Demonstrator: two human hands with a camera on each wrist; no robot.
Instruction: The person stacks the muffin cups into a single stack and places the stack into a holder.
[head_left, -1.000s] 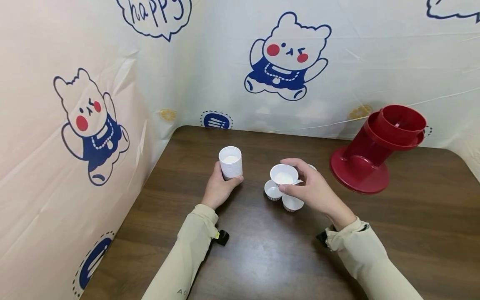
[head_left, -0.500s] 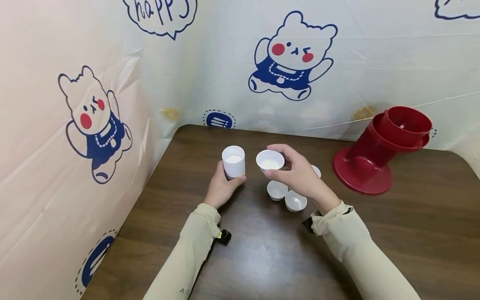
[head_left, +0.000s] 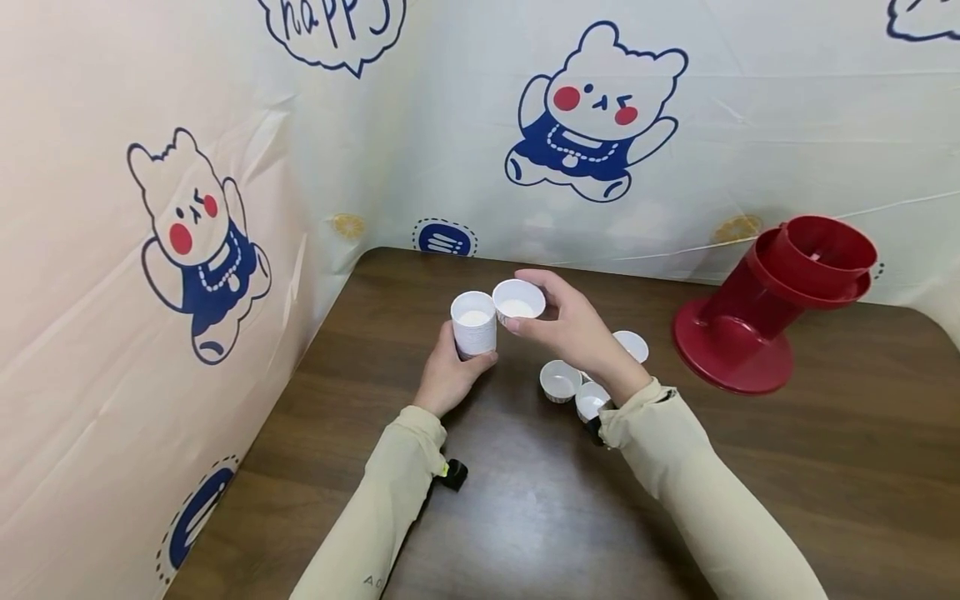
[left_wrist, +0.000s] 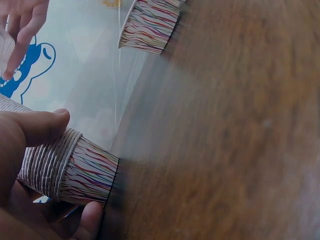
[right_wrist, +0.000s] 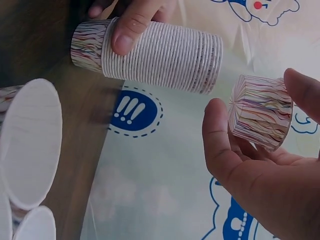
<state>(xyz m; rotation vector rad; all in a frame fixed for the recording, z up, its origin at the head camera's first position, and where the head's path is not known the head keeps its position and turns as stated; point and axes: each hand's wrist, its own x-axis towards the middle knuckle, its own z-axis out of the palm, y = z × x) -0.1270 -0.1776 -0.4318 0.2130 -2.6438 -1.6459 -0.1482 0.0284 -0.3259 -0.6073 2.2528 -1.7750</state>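
Observation:
My left hand (head_left: 452,372) grips a tall stack of nested paper cups (head_left: 474,329), which stands upright on the table. In the left wrist view the lowest cup (left_wrist: 90,170) shows wavy coloured lines, with the thumb across the rims. My right hand (head_left: 570,325) holds a single paper cup (head_left: 519,300) between thumb and fingers, close to the stack's top right. The right wrist view shows a small gap between this striped cup (right_wrist: 262,111) and the stack's open end (right_wrist: 212,65). Below the right forearm, loose paper cups (head_left: 560,381) stand mouth up, partly hidden by the arm.
A red plastic stand (head_left: 750,308) with a round base and tilted tube stands at the table's back right. Behind the brown wooden table (head_left: 525,517) hangs a printed cloth (head_left: 420,125) with cartoon bears. More cups (right_wrist: 30,145) show at the left edge of the right wrist view.
My right hand has carried its cup leftward and up, from over the loose cups to beside the stack. The left hand keeps its hold on the stack.

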